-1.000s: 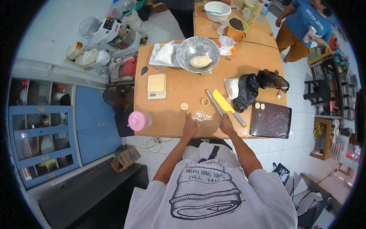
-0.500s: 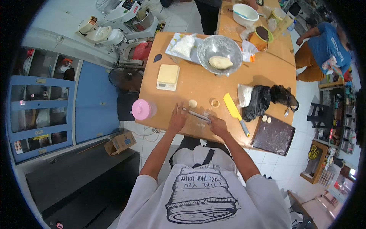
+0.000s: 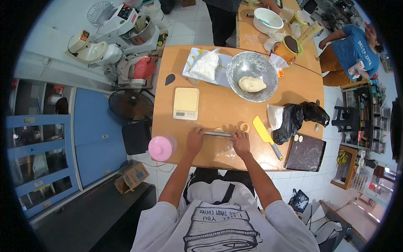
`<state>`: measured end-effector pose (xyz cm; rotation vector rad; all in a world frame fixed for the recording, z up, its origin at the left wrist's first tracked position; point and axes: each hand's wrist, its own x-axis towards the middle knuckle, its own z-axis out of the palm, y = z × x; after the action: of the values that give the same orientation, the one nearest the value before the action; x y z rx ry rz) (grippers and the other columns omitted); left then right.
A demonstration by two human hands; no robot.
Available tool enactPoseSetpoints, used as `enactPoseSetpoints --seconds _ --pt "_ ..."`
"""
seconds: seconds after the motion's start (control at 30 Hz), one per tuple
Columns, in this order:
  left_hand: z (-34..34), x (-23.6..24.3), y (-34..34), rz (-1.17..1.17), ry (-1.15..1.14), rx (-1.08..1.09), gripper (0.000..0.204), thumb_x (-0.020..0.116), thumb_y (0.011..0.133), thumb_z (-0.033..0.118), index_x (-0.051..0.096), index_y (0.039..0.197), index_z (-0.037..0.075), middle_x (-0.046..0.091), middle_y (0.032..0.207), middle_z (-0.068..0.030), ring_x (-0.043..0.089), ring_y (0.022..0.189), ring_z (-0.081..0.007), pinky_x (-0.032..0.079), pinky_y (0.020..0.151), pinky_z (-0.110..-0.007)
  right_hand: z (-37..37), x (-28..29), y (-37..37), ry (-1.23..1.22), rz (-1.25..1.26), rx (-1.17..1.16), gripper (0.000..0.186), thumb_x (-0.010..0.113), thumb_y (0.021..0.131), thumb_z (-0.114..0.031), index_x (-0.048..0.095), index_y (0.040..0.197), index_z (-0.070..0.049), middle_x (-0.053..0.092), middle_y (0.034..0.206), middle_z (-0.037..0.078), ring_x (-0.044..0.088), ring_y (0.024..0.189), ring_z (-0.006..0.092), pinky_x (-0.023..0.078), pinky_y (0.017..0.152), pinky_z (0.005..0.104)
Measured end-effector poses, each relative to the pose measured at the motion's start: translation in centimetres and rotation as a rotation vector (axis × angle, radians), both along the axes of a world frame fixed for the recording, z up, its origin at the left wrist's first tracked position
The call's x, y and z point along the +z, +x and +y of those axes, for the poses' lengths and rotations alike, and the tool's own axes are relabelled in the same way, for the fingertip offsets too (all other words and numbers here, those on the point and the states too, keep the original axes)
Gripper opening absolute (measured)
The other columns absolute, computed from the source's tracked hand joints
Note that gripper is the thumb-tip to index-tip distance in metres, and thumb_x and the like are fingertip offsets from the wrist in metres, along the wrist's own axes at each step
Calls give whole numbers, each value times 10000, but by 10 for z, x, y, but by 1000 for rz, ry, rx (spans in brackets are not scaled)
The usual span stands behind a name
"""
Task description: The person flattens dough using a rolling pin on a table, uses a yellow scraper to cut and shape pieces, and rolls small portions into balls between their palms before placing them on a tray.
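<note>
My left hand [image 3: 194,140] and my right hand [image 3: 240,143] are at the two ends of a thin metal rolling pin [image 3: 217,134], fingers closed about it. The pin lies nearly level, left to right, near the table's front edge. Just beyond it a small pale dough round [image 3: 218,129] shows, partly hidden by the pin. Past my right hand lies a ring cutter [image 3: 244,127]. A yellow-bladed spatula [image 3: 262,129] rests to the right. Farther off, a metal bowl [image 3: 252,61] dusted with flour holds a lump of dough [image 3: 252,84].
A kitchen scale [image 3: 186,103] and a pink lidded jar [image 3: 160,148] stand left. Behind is a bag of flour [image 3: 205,65]. Black plastic bags [image 3: 289,122] and a dark tray [image 3: 306,155] with two dough rounds [image 3: 298,138] lie right. A person in blue [image 3: 356,50] stands beyond.
The rolling pin has turned from a slant to nearly level and come up against the dough round. My left hand has drawn its spread fingers in. The whole view has shifted slightly.
</note>
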<state>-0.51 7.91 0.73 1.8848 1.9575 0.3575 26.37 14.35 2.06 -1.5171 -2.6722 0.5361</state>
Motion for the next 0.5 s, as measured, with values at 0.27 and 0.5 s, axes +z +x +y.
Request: enactPoseSetpoints --seconds 0.27,0.5 --pt "-38 -23 26 111 13 -2 627 562 1015 243 392 1560 -15 355 1626 -231 308 1522 -416 272 1211 -611 -16 -9 -7 -35 -12 -51 642 526 1032 -287 338 1637 -180 300 1682 178 250 1562 417 177 1250 644" --pt "-11 10 47 -55 -1 174 726 488 1077 381 259 1613 -51 219 1697 -256 163 1592 -410 133 1245 -662 -28 -15 -14 -17 -103 -96 700 441 1086 -374 178 1679 -110 125 1746 165 142 1607 372 163 1255 644"
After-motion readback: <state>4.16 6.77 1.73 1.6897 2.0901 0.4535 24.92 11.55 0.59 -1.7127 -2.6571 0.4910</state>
